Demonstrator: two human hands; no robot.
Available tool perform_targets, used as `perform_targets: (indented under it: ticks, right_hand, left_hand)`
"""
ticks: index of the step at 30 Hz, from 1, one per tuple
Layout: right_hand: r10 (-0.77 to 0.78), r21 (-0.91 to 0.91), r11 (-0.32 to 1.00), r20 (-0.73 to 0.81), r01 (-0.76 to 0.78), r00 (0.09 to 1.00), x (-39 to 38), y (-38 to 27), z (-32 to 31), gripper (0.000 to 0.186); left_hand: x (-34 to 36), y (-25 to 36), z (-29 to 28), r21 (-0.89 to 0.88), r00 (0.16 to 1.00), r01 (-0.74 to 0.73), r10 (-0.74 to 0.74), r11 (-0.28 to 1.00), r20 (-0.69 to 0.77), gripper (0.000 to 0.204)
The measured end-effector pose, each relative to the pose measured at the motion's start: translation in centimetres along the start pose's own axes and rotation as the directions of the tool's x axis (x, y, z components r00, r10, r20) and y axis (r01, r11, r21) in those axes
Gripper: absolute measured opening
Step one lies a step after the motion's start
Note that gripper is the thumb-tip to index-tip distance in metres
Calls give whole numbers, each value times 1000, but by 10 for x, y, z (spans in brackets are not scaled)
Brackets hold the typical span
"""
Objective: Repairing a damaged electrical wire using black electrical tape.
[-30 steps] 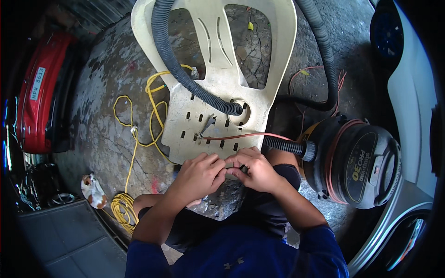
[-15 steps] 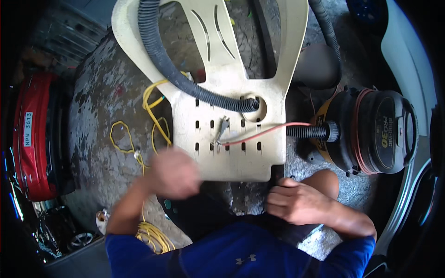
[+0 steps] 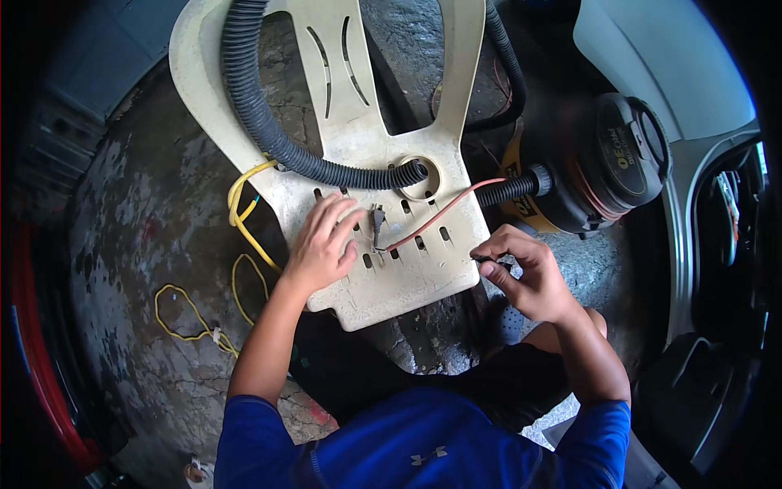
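Observation:
My left hand [image 3: 326,244] is over the seat of a cream plastic chair [image 3: 407,293], fingers spread and nothing in them. Beside its fingertips lies a dark grey electrical plug [image 3: 378,218] on a thin red cord [image 3: 444,210]. Just off the seat's right edge, my right hand [image 3: 528,273] pinches a small black object [image 3: 491,261] between thumb and fingers; its kind is too small to make out. A black corrugated hose [image 3: 326,169] runs across the chair, its end resting at a round cream ring [image 3: 438,181] on the seat.
A black and yellow vacuum cleaner [image 3: 599,163] stands right of the chair with a short hose connected. Yellow cord [image 3: 183,295] loops over the chair's left side and the concrete floor [image 3: 122,269]. A red car part [image 3: 49,359] is far left, an open-doored car [image 3: 684,204] at right.
My left hand has moved up onto the seat near the plug and opened. My right hand has risen from my lap, now showing a small black object. The whole view has turned and shifted.

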State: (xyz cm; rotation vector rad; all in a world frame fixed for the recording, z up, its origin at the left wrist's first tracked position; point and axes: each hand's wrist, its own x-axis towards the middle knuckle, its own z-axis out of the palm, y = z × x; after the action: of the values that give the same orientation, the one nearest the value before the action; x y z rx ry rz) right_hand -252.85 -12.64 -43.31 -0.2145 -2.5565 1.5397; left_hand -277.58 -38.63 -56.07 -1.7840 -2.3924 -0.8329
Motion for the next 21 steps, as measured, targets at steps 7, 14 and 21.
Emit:
perform_targets:
  ticks: [7, 14, 21]
  right_hand:
    - [-110, -226, 968, 27, 113, 994, 45, -44, 29, 53]
    - [-93, -131, 986, 80, 103, 992, 54, -22, 54, 94]
    - [-48, 7, 999, 205, 47, 978, 74, -10, 35, 113]
  left_hand:
    - [5, 7, 27, -42, 993, -114, 113, 993, -18, 26]
    - [4, 46, -6, -795, 965, 230, -236, 561, 112, 20]
    - [18, 84, -7, -985, 942, 133, -325, 113, 90, 41]
